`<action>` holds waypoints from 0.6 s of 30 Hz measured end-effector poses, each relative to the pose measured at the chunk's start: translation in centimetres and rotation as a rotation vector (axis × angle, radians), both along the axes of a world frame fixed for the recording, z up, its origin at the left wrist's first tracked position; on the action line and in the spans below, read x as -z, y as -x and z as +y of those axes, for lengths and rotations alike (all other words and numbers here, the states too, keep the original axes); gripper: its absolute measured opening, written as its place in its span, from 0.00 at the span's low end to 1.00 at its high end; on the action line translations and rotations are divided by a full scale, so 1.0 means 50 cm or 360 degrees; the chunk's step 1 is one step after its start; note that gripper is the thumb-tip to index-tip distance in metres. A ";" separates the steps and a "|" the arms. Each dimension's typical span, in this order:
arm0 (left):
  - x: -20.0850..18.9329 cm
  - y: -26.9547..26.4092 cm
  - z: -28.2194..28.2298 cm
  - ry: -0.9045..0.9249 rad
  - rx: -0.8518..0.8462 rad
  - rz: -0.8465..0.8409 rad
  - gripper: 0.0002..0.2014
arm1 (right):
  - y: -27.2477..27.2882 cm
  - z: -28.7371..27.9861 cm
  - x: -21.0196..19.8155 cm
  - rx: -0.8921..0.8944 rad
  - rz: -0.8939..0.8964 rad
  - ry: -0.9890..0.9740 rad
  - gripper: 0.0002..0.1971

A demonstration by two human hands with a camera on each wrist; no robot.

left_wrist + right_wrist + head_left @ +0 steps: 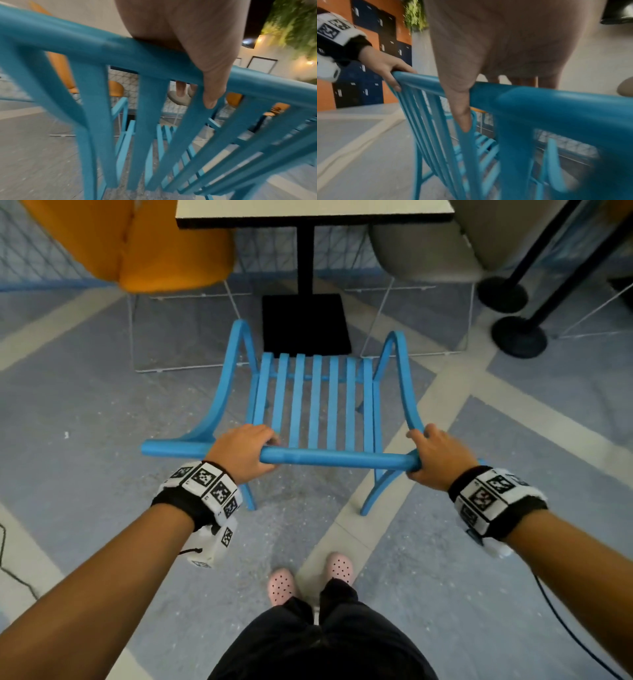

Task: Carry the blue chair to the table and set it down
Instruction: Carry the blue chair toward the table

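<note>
The blue chair [315, 402] with slatted seat and back faces the table [313, 210], its front edge close to the table's black base [305, 323]. My left hand [245, 448] grips the top rail of the chair's back [339, 460] left of centre. My right hand [433, 455] grips the rail's right end, by the armrest. In the left wrist view my left hand [197, 65] wraps over the chair's rail [106, 50], thumb down on a slat. In the right wrist view my right hand [488, 67] curls over the rail [547, 100], and my left hand [385, 67] holds its far end.
An orange chair [154, 244] stands at the table's left and a grey chair [431, 244] at its right, both on thin wire legs. Black stanchion bases [517, 337] stand far right. A cable [561, 621] trails on the floor at right. My feet in pink shoes [308, 577] stand behind the chair.
</note>
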State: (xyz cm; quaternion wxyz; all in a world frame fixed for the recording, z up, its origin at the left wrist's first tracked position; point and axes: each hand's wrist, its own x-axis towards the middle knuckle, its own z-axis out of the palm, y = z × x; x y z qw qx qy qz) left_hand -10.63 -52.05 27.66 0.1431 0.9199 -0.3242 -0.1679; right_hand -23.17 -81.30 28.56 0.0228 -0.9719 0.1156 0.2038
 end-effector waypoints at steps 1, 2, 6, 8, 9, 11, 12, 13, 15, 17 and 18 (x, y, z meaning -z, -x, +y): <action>-0.001 -0.005 0.023 -0.0022 -0.0043 -0.0036 0.12 | -0.016 0.033 0.000 -0.0044 -0.0080 -0.0006 0.32; -0.002 -0.012 0.049 -0.0074 -0.0101 -0.0082 0.12 | -0.030 0.067 0.000 -0.0073 -0.0120 -0.0080 0.34; -0.003 -0.037 0.144 -0.0179 -0.0267 -0.0301 0.10 | -0.070 0.154 0.013 0.0011 0.0017 -0.0263 0.16; 0.001 -0.040 0.155 -0.0197 -0.0228 -0.0355 0.11 | -0.075 0.161 0.014 0.0057 -0.0002 -0.0141 0.12; 0.004 -0.039 0.154 -0.0201 -0.0198 -0.0369 0.12 | -0.073 0.160 0.016 0.0065 -0.0018 -0.0120 0.11; 0.010 -0.039 0.153 -0.0155 -0.0170 -0.0392 0.14 | -0.070 0.156 0.017 0.0069 -0.0055 -0.0118 0.10; 0.011 -0.038 0.154 -0.0138 -0.0162 -0.0396 0.14 | -0.067 0.155 0.015 0.0069 -0.0064 -0.0122 0.10; 0.011 -0.034 0.155 -0.0125 -0.0146 -0.0393 0.14 | -0.062 0.156 0.012 0.0069 -0.0067 -0.0125 0.11; 0.019 -0.023 0.157 -0.0094 -0.0089 -0.0436 0.13 | -0.050 0.152 0.010 0.0056 -0.0062 -0.0104 0.12; 0.031 -0.008 0.158 -0.0138 0.0008 -0.0461 0.13 | -0.035 0.137 0.011 0.0010 -0.0040 -0.0087 0.12; 0.032 -0.002 0.154 -0.0179 0.0022 -0.0445 0.13 | -0.029 0.126 0.013 -0.0005 -0.0030 -0.0083 0.13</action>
